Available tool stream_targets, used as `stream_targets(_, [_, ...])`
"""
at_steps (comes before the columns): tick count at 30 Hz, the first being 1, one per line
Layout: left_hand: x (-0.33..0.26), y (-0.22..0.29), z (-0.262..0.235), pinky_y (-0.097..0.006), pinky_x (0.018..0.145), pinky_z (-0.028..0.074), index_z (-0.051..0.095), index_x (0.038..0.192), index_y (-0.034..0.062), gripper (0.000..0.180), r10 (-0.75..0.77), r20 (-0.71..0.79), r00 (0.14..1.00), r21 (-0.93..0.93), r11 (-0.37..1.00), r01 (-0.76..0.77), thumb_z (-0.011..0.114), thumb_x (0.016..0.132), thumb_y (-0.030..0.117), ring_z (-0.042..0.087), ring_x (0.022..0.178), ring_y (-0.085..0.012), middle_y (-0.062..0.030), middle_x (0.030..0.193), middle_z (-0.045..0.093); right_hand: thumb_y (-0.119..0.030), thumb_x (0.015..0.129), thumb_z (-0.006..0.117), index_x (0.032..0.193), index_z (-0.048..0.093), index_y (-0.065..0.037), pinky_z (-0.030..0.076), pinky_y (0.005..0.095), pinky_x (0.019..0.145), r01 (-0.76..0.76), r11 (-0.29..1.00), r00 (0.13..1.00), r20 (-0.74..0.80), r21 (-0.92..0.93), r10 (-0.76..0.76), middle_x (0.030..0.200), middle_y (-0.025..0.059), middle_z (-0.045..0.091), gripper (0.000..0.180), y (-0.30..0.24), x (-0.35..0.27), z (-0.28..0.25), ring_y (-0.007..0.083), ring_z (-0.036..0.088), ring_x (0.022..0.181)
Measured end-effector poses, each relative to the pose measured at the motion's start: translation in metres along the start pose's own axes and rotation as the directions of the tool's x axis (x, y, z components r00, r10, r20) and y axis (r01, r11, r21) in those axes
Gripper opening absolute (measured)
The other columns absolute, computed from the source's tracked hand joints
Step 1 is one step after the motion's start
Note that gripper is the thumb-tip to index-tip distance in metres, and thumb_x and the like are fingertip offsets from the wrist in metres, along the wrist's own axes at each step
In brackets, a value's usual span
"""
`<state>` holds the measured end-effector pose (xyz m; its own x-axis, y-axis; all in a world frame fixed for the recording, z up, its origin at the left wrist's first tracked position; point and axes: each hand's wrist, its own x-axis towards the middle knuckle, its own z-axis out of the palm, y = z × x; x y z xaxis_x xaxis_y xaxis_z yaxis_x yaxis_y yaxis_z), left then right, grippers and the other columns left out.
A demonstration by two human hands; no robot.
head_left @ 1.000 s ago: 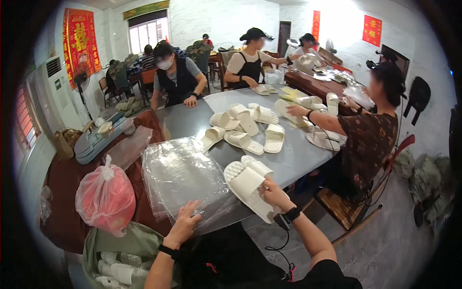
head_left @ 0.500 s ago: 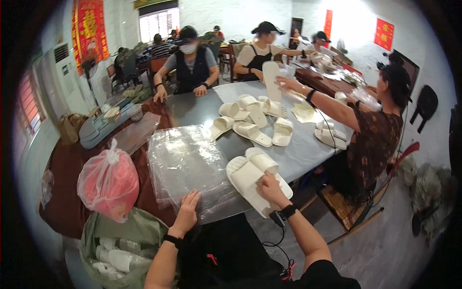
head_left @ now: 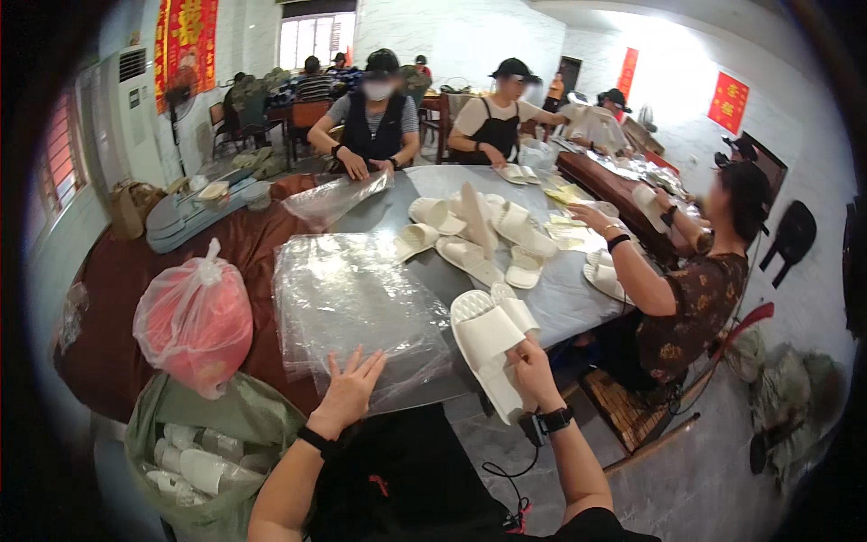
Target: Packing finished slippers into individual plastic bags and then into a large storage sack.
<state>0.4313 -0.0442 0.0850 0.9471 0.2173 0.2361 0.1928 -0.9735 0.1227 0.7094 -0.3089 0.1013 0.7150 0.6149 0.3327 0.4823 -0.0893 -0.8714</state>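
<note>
My right hand [head_left: 535,372] grips a pair of white slippers [head_left: 488,341], held together and tilted at the near edge of the table. My left hand [head_left: 349,387] lies with its fingers spread on the lower edge of a stack of clear plastic bags [head_left: 348,298]. Beyond the bags and the held pair, several loose white slippers [head_left: 468,257] lie in a heap on the grey tabletop [head_left: 433,298]. One of them stands out above the others near the middle of the heap.
A knotted bag of pink stuff [head_left: 194,321] sits on the brown cloth [head_left: 108,334] at left. Below it stands a green sack [head_left: 262,417] holding wrapped white items. One co-worker [head_left: 695,298] sits at right, others across the table; one handles a clear plastic sheet [head_left: 339,199].
The held slippers have shifted right and turned more upright. My left hand's fingers have spread. The right co-worker has released a slipper onto the heap; the one opposite has picked up a plastic sheet.
</note>
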Motion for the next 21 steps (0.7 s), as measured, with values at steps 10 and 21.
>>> stream_targets(10, [0.0,0.0,0.024,-0.073,0.115,0.013,0.056,0.142,0.013,0.062,-0.038,-0.117,0.992,-0.1,0.995,0.027,0.056,0.082,-0.003,0.036,0.147,-0.0366,-0.0147,0.151,0.049,0.004,0.087,0.063,0.098,0.064,0.006,0.048,0.0388,0.086,0.06,0.997,0.998,-0.003,0.044,-0.059,0.116,0.0175,0.062,0.012,-0.029,-0.031,0.013,0.0339,0.058,0.103])
stream_targets(21, [-0.008,0.0,0.029,-0.067,0.118,0.016,0.051,0.143,0.0039,0.064,-0.118,-0.213,0.97,-0.257,0.965,0.061,0.058,0.08,-0.001,0.042,0.144,-0.0333,-0.0189,0.147,0.052,0.004,0.082,0.062,0.115,0.067,-0.001,0.047,0.045,0.09,0.384,0.921,0.923,0.063,-0.061,-0.38,0.111,0.0182,0.064,0.034,-0.059,-0.027,0.066,0.0397,0.058,0.105])
